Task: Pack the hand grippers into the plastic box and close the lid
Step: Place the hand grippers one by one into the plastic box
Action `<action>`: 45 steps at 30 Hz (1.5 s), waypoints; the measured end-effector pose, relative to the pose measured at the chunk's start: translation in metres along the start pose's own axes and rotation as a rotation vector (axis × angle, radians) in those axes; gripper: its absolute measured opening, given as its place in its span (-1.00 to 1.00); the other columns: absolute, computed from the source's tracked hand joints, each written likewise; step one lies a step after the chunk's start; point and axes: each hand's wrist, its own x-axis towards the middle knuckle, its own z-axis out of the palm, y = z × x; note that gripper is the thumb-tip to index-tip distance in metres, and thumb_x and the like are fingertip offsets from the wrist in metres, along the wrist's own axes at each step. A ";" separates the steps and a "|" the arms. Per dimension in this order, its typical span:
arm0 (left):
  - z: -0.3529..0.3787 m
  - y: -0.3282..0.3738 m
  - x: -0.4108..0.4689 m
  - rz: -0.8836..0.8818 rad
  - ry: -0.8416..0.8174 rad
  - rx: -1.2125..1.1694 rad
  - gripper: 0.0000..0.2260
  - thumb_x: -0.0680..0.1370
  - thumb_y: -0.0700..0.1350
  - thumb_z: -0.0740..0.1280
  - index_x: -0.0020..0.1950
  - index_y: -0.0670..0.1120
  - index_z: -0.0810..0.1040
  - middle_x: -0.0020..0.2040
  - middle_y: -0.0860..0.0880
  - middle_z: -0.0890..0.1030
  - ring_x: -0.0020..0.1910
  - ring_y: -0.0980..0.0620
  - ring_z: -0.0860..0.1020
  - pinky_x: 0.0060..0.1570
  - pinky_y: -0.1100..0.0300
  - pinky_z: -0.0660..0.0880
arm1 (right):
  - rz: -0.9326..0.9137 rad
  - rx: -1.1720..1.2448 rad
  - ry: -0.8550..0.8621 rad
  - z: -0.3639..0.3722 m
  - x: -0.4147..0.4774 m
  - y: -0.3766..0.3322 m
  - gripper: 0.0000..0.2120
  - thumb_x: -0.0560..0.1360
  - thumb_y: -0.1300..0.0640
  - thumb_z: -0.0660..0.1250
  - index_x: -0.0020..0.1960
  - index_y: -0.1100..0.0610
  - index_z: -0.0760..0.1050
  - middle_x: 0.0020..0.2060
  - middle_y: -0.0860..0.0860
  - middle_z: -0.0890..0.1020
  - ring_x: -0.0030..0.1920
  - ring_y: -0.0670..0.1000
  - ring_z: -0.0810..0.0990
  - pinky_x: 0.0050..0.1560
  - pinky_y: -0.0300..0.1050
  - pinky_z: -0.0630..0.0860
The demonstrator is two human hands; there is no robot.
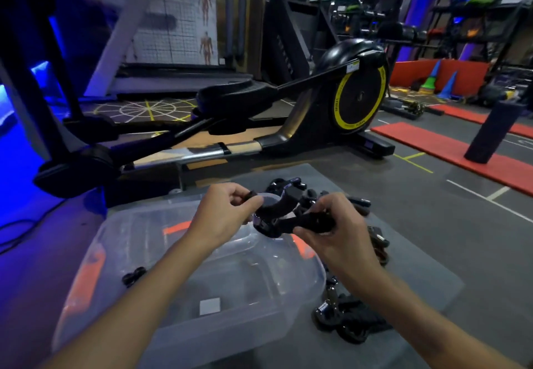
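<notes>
While hands (222,218) (340,238) hold hand gripper (272,220), over box (245,325)

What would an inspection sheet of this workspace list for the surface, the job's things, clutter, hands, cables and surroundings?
Surface: grey surface carrying the box and grippers.
Job's things: clear plastic box, open; one hand gripper held above its far right corner; loose hand grippers piled right of the box.
Clutter: nothing seen.
Hands: left hand and right hand both grip the held gripper.
Cables: dark cable on the floor at left.
Surroundings: elliptical trainer, red mats, cones.
</notes>
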 end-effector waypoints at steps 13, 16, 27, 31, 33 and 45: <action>-0.081 -0.025 -0.041 0.118 0.038 0.089 -0.79 0.45 -0.18 0.51 0.03 0.07 0.67 -0.08 0.13 0.70 -0.03 0.19 0.66 0.11 0.11 0.59 | 0.257 0.382 -0.820 0.071 0.019 -0.046 -0.02 0.24 -0.05 0.62 0.47 -0.26 0.10 0.32 -0.18 0.39 0.33 -0.18 0.41 0.36 -0.06 0.43; -0.094 -0.028 -0.046 0.104 0.077 0.073 -0.79 0.44 -0.21 0.51 0.02 0.03 0.68 -0.10 0.09 0.71 -0.05 0.18 0.66 0.09 0.15 0.59 | 0.204 0.316 -0.904 0.090 0.019 -0.054 -0.06 0.26 -0.03 0.62 0.41 -0.38 0.09 0.34 -0.23 0.35 0.36 -0.21 0.33 0.37 -0.07 0.40; -0.117 -0.052 -0.050 0.060 0.101 0.054 -0.78 0.41 -0.22 0.54 -0.06 0.07 0.68 -0.16 0.07 0.72 -0.11 0.11 0.69 0.05 0.00 0.62 | 0.072 0.251 -0.942 0.137 0.023 -0.067 -0.18 0.24 -0.01 0.62 0.23 -0.51 0.18 0.20 -0.43 0.38 0.25 -0.35 0.34 0.24 -0.20 0.44; -0.135 -0.077 -0.045 0.029 0.103 0.234 -0.91 0.47 -0.01 0.46 -0.07 0.16 0.61 -0.10 0.12 0.67 -0.04 0.19 0.63 0.08 0.05 0.58 | 0.143 0.258 -0.958 0.162 0.023 -0.059 -0.14 0.23 -0.03 0.61 0.37 -0.25 0.19 0.23 -0.27 0.42 0.28 -0.20 0.38 0.26 -0.09 0.48; -0.147 -0.094 -0.044 0.031 0.143 0.407 -0.89 0.52 0.08 0.37 0.01 0.13 0.58 0.01 0.16 0.61 0.04 0.19 0.57 0.16 0.05 0.51 | 0.196 0.279 -0.998 0.176 0.023 -0.052 -0.13 0.24 0.00 0.61 0.40 -0.17 0.19 0.22 -0.21 0.43 0.27 -0.16 0.41 0.24 -0.13 0.48; -0.149 -0.152 -0.059 -0.110 0.091 0.755 -0.40 0.45 0.29 -0.06 0.30 0.05 0.50 0.46 0.07 0.30 0.50 0.11 0.20 0.45 0.01 0.16 | 0.346 0.151 -1.301 0.269 0.006 0.005 -0.15 0.21 0.07 0.63 0.36 -0.07 0.24 0.17 -0.11 0.53 0.18 -0.12 0.51 0.21 -0.13 0.50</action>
